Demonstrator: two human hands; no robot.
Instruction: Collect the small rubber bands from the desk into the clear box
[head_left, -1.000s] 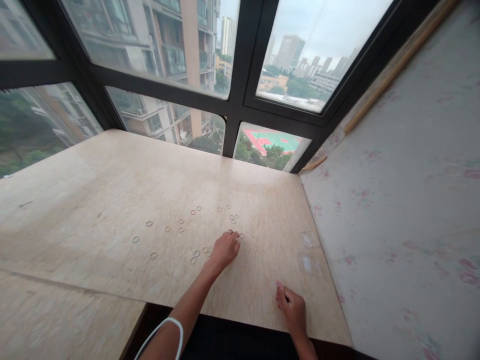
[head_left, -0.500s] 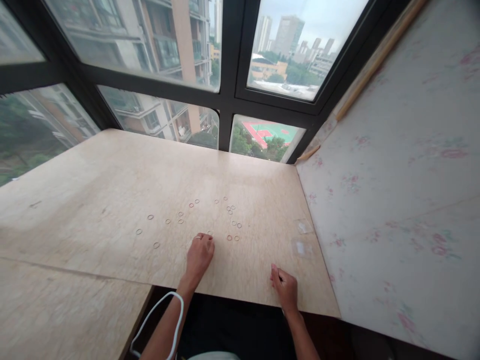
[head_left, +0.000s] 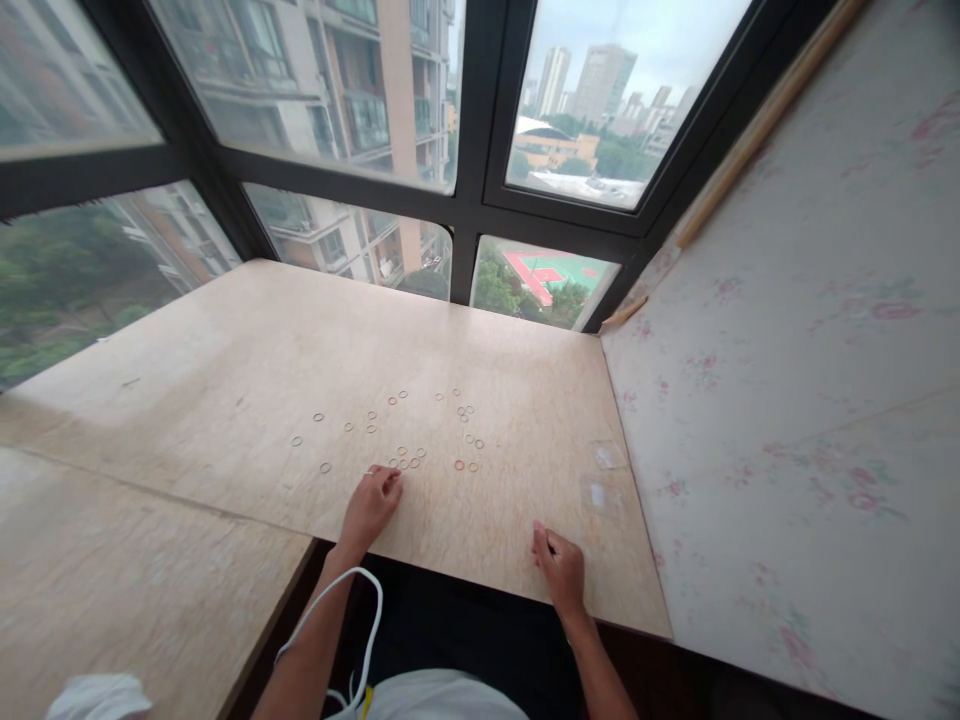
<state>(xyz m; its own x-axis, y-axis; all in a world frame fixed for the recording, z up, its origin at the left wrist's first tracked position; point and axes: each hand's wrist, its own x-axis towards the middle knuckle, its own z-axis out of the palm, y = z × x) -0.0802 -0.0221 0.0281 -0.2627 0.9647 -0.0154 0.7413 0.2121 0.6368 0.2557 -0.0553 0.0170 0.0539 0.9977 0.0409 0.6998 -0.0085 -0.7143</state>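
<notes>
So I've got a bunch of thin little rings lying flat on a stone-look tabletop, and the fiddly bit right now is the tight cluster of rings at my left fingertips. My left hand is at the near left edge of that cluster, fingers curled in and tips close together. Honestly can't tell from here if they're pinching a ring or just resting beside one. My right hand is off to the near right, curled into a loose fist; no idea if anything's tucked inside.

Tips, imo: these look light and skinny, so use the very tips of thumb and forefinger and go for one outer rim at a time. Some in the cluster sit right against each other, so a sloppy push would probably scatter the neighbours. Keep the wrist low and the knuckles off the rest. The red ring and the pale ring just right of it have more space around them, so they should be easier. Also watch the white cable looping by my left forearm; it could drag if I reach far.
</notes>
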